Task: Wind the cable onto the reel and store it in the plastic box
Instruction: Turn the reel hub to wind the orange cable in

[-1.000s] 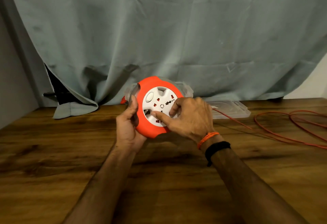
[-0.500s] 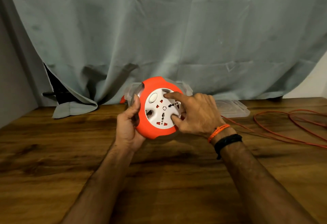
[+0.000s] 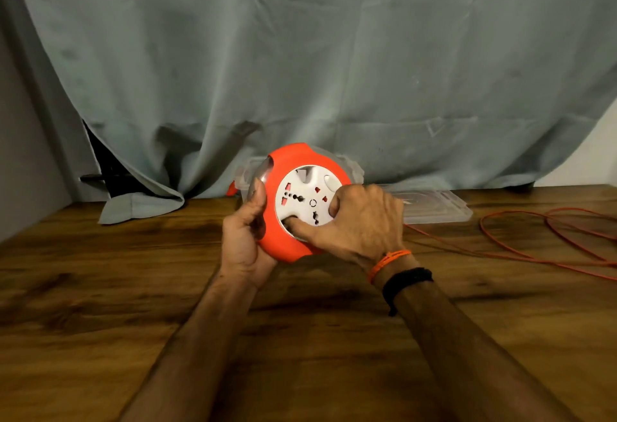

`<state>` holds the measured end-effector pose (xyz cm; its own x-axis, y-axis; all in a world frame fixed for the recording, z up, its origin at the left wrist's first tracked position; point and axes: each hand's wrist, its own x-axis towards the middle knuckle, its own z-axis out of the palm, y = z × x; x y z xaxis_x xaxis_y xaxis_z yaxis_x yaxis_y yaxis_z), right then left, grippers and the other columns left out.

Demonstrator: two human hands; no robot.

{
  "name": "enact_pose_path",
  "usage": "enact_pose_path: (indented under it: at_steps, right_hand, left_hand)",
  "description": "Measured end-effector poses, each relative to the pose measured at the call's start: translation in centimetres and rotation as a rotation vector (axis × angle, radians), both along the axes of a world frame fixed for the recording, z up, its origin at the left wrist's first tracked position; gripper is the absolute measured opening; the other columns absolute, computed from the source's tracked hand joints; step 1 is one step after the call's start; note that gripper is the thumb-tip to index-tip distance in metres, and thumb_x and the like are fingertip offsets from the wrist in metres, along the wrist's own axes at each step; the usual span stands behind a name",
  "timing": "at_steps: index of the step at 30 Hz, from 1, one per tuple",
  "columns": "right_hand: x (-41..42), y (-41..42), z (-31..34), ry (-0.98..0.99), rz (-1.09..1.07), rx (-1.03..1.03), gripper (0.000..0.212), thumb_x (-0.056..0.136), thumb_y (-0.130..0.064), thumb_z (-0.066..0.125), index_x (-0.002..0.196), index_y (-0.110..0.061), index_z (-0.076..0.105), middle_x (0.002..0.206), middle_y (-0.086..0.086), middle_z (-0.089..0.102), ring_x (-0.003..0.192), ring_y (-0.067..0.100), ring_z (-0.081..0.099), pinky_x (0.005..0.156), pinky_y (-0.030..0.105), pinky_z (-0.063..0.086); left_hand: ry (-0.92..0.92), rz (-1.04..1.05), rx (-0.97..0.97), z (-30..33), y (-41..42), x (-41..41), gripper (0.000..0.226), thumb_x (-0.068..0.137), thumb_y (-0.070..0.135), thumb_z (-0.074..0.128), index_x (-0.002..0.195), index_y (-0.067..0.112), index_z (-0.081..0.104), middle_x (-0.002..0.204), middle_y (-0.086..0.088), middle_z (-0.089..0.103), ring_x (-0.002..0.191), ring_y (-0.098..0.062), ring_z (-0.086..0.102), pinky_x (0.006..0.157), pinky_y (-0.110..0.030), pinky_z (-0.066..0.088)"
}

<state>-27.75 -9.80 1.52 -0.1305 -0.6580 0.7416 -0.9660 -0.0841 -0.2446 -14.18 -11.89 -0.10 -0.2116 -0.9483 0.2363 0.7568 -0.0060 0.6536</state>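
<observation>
Midway through winding, a person holds an orange reel [image 3: 287,248] upright above a wooden worktop [image 3: 100,288], seen from the head camera. The left hand [image 3: 243,244] is the holding grip: its fingers curl round the reel's left rim, thumb lying up along the edge. The right hand [image 3: 360,224] presses on the white socket face [image 3: 307,201], thumb tip sunk in one recess and fingers hooked at the face's right side, set to turn it.

Right of that grip, the orange cable [image 3: 534,248] runs out from under the hand and lies in loose loops on the worktop, so much of it appears unwound. Just behind both grips stands the clear box [image 3: 247,171], mostly hidden by the reel; its lid [image 3: 444,204] lies flat beyond the right hand. A grey curtain [image 3: 300,54] hangs behind everything.

Judging by looks, the reel is rigid, smooth plastic and light enough for one hand; the rim is the sound place to hold it, while the recesses in the face give the turning fingers purchase. The cable looks thin and limp, likely to snag or kink if the loops cross as they feed in. The box seems thin-walled and light, apt to slide when the reel goes in.

No brand, label or legible writing shows; the face carries only socket holes and red shutters.
</observation>
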Motion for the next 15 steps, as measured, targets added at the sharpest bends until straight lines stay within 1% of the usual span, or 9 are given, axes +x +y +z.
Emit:
enact_pose_path:
  at_steps: [3, 5, 7, 9, 11, 12, 14, 15]
  right_hand:
    - [0.6, -0.1, -0.2, -0.046, -0.010, 0.047, 0.082, 0.051, -0.092, 0.042, 0.073, -0.017, 0.068, 0.079, 0.005, 0.069, 0.080, 0.028, 0.065, 0.064, 0.029, 0.034]
    - [0.5, -0.3, -0.4, -0.033, 0.003, 0.051, 0.083, 0.053, -0.093, 0.042, 0.075, -0.018, 0.068, 0.080, 0.005, 0.069, 0.082, 0.027, 0.064, 0.065, 0.030, 0.036]
    - [0.2, -0.1, -0.2, -0.002, 0.033, 0.039, 0.082, 0.055, -0.094, 0.041, 0.071, -0.019, 0.067, 0.076, 0.003, 0.069, 0.079, 0.025, 0.065, 0.065, 0.029, 0.039]
    - [-0.4, 0.0, 0.2, 0.006, 0.094, 0.021, 0.075, 0.058, -0.092, 0.045, 0.063, -0.020, 0.066, 0.066, -0.002, 0.068, 0.072, 0.022, 0.065, 0.061, 0.027, 0.041]
    - [-1.3, -0.1, 0.6, -0.010, 0.174, -0.016, 0.062, 0.060, -0.084, 0.055, 0.061, -0.022, 0.062, 0.060, -0.006, 0.065, 0.068, 0.018, 0.064, 0.060, 0.026, 0.041]
    - [-1.8, -0.2, 0.6, -0.007, 0.212, -0.042, 0.052, 0.062, -0.077, 0.058, 0.063, -0.025, 0.060, 0.057, -0.007, 0.062, 0.066, 0.019, 0.064, 0.061, 0.027, 0.044]
    - [-2.3, -0.3, 0.8, 0.010, 0.278, -0.083, 0.031, 0.065, -0.058, 0.061, 0.075, -0.028, 0.059, 0.052, -0.007, 0.057, 0.061, 0.021, 0.062, 0.063, 0.032, 0.051]
    - [-2.5, -0.3, 0.9, 0.030, 0.300, -0.089, 0.026, 0.065, -0.048, 0.061, 0.083, -0.029, 0.060, 0.049, -0.007, 0.054, 0.058, 0.022, 0.061, 0.062, 0.034, 0.052]
  left_hand:
    - [0.005, 0.011, 0.008, 0.0, 0.1, 0.0, 0.057, 0.088, 0.036, 0.049, 0.134, 0.001, 0.054, 0.125, -0.019, 0.066, 0.112, -0.034, 0.067, 0.087, -0.051, 0.057]
    - [0.009, 0.000, 0.010, 0.0, 0.0, -0.1, 0.057, 0.088, 0.036, 0.049, 0.133, 0.001, 0.055, 0.124, -0.019, 0.066, 0.110, -0.034, 0.067, 0.086, -0.052, 0.057]
    - [0.012, -0.028, 0.009, 0.1, 0.2, 0.0, 0.058, 0.088, 0.038, 0.049, 0.132, 0.001, 0.056, 0.126, -0.022, 0.065, 0.114, -0.038, 0.064, 0.088, -0.055, 0.055]
    - [0.017, -0.045, 0.010, 0.1, 0.2, 0.2, 0.061, 0.087, 0.039, 0.049, 0.134, 0.001, 0.055, 0.128, -0.024, 0.063, 0.115, -0.040, 0.062, 0.088, -0.057, 0.054]
    - [0.020, -0.051, 0.016, 0.0, 0.1, 0.3, 0.064, 0.086, 0.040, 0.049, 0.136, 0.001, 0.053, 0.130, -0.024, 0.062, 0.115, -0.041, 0.063, 0.088, -0.057, 0.054]
    - [0.013, -0.048, 0.016, 0.0, 0.0, 0.3, 0.064, 0.086, 0.040, 0.049, 0.136, 0.001, 0.053, 0.129, -0.024, 0.063, 0.115, -0.041, 0.063, 0.088, -0.057, 0.054]
    - [-0.005, -0.035, 0.007, 0.0, 0.0, 0.2, 0.060, 0.087, 0.040, 0.049, 0.133, 0.002, 0.056, 0.127, -0.023, 0.065, 0.115, -0.040, 0.063, 0.090, -0.059, 0.052]
    - [-0.011, -0.030, 0.000, 0.0, 0.1, 0.1, 0.057, 0.088, 0.039, 0.049, 0.131, 0.003, 0.058, 0.125, -0.022, 0.066, 0.115, -0.040, 0.063, 0.091, -0.060, 0.051]
